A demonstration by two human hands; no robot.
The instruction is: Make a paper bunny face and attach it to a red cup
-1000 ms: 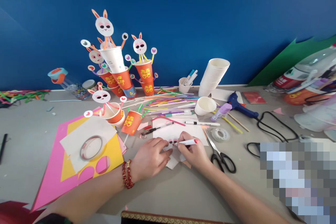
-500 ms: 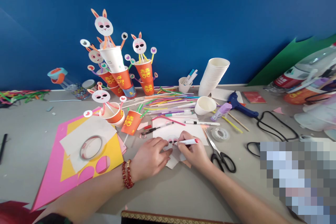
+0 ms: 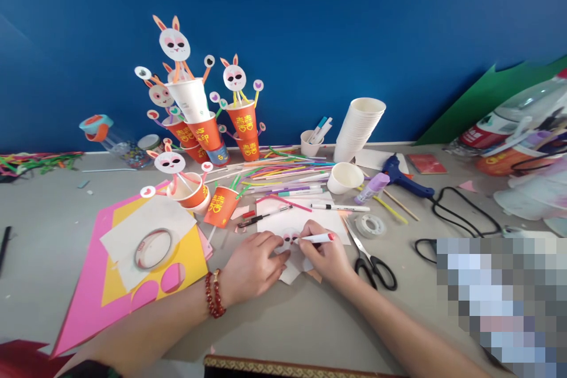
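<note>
My right hand (image 3: pixel 325 253) is closed around a white marker with a red end (image 3: pixel 319 238), its tip down at a round white paper face (image 3: pixel 291 234). Two dark eyes with pink around them show on the face. Resting flat, my left hand (image 3: pixel 256 261) touches the face's left edge with its fingers stretched out. Under the face lies a white paper sheet (image 3: pixel 271 217). A black pen (image 3: pixel 264 216) and a black-capped marker (image 3: pixel 340 208) lie just beyond my hands. Black-handled scissors (image 3: pixel 372 266) are to the right of my right hand.
Rabbit figures on stacked red cups (image 3: pixel 245 130) stand at the back left. Pink and yellow paper (image 3: pixel 110 266) carries a tape roll (image 3: pixel 153 249). Stacked white cups (image 3: pixel 358 130), a purple glue stick (image 3: pixel 372 188), a blue glue gun (image 3: pixel 405 179) with black cord and clear tape (image 3: pixel 371 225) are on the right.
The view has shifted very slightly. Both hands keep nearly the same position, the right one still with the marker at the paper face.
</note>
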